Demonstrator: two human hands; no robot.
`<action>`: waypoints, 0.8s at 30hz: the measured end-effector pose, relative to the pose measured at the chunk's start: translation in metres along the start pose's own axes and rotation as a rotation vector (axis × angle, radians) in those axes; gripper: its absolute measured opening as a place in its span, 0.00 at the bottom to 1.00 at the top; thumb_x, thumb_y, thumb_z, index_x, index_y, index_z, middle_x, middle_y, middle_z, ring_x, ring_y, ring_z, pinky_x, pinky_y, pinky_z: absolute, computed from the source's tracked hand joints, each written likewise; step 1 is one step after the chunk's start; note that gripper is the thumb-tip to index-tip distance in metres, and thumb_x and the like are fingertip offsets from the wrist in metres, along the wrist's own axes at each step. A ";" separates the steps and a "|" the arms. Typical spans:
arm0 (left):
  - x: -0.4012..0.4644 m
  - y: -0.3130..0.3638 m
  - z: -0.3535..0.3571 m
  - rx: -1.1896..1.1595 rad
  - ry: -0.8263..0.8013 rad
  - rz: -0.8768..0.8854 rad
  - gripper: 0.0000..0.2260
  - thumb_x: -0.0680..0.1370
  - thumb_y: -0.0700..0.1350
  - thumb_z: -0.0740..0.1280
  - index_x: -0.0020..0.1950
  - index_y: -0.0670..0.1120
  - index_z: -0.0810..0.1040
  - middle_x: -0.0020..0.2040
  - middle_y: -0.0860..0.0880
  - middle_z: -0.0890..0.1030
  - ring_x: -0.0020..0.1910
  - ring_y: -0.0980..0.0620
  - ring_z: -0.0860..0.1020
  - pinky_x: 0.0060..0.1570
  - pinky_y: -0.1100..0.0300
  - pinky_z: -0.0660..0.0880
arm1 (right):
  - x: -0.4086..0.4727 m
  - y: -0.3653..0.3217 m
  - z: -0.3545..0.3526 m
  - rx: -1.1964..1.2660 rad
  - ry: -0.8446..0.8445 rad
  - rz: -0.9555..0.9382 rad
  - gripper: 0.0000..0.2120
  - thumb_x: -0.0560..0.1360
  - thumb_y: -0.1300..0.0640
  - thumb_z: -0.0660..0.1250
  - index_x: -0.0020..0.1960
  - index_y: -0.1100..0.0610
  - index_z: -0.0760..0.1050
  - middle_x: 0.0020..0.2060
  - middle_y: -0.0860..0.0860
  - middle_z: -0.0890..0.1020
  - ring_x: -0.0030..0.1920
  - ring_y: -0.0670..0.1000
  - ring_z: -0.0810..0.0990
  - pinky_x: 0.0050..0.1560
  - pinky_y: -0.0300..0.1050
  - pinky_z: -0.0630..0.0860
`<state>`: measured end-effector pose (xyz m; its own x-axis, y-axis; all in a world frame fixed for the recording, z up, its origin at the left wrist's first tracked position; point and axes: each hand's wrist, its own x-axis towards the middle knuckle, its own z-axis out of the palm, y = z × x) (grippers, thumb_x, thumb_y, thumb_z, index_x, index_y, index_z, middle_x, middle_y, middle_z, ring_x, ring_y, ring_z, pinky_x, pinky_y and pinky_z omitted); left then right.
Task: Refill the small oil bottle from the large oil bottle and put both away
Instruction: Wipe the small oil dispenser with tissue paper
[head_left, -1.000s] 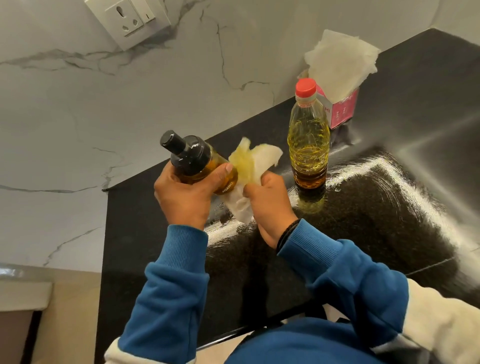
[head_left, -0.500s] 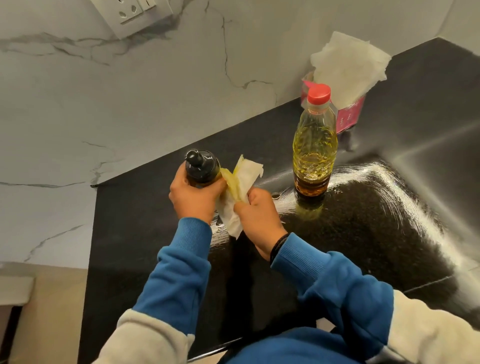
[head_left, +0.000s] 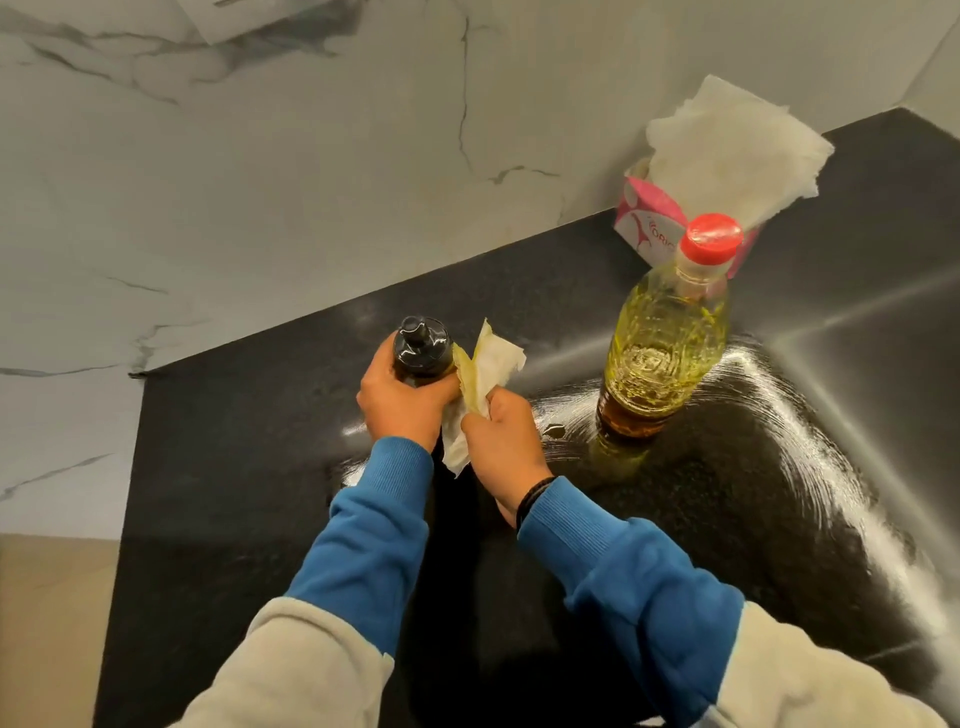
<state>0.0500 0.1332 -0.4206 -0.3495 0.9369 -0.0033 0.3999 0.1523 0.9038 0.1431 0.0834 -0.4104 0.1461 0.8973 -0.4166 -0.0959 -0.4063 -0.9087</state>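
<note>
Small oil bottle (head_left: 422, 349): upright, black dispenser cap on, seen almost from above so only the cap and a sliver of the amber body show. Whether its base touches the counter can't be told, the hand hides it.

Left hand (head_left: 402, 402): fingers and thumb curled round the small bottle's body just below the cap, firm grasp.

Right hand (head_left: 501, 441): just right of the small bottle, pinching a crumpled tissue (head_left: 480, 387). Tissue is stained yellow along the edge nearest the small bottle and lies against the bottle's right side, touching it; its lower end hangs down between the two hands. Black band on the right wrist, blue cuffs on both sleeves.

Large oil bottle (head_left: 667, 345): right of the small bottle and well apart from it, standing upright on the counter, red cap on, clear plastic, yellow oil filling much of the body. Nobody is touching it.

Countertop (head_left: 249, 467): black, glossy, with pale smear streaks arcing round the large bottle, right of the small bottle. A small wet-looking spot sits between the right hand and the large bottle.

Tissue box (head_left: 649, 226): pink, behind the large bottle and further right of the small one, against the wall, white tissue (head_left: 732, 150) sticking out of the top.

Marble wall (head_left: 260, 182): white with grey veins, behind the small bottle.
</note>
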 end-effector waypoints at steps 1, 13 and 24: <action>0.003 -0.001 0.002 -0.002 0.002 -0.002 0.26 0.65 0.41 0.81 0.61 0.48 0.81 0.53 0.52 0.85 0.53 0.58 0.82 0.54 0.65 0.79 | 0.004 0.001 0.003 0.004 0.005 0.008 0.13 0.76 0.69 0.59 0.37 0.54 0.72 0.34 0.51 0.77 0.38 0.49 0.75 0.42 0.48 0.75; 0.021 -0.019 0.020 -0.047 0.022 -0.052 0.27 0.66 0.41 0.82 0.64 0.48 0.81 0.55 0.51 0.85 0.54 0.57 0.83 0.56 0.61 0.80 | 0.029 0.003 0.008 0.044 -0.007 0.057 0.12 0.76 0.70 0.58 0.43 0.57 0.75 0.41 0.57 0.81 0.43 0.52 0.80 0.44 0.47 0.78; 0.022 -0.021 0.019 -0.078 0.017 -0.048 0.26 0.67 0.41 0.81 0.64 0.49 0.80 0.54 0.54 0.84 0.53 0.59 0.82 0.56 0.64 0.78 | 0.030 0.003 0.015 0.018 -0.009 0.041 0.15 0.75 0.70 0.58 0.41 0.51 0.74 0.41 0.54 0.81 0.44 0.54 0.81 0.48 0.51 0.79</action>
<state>0.0502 0.1564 -0.4475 -0.3816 0.9235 -0.0405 0.3152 0.1712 0.9334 0.1323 0.1114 -0.4249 0.1328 0.8813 -0.4534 -0.1193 -0.4399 -0.8901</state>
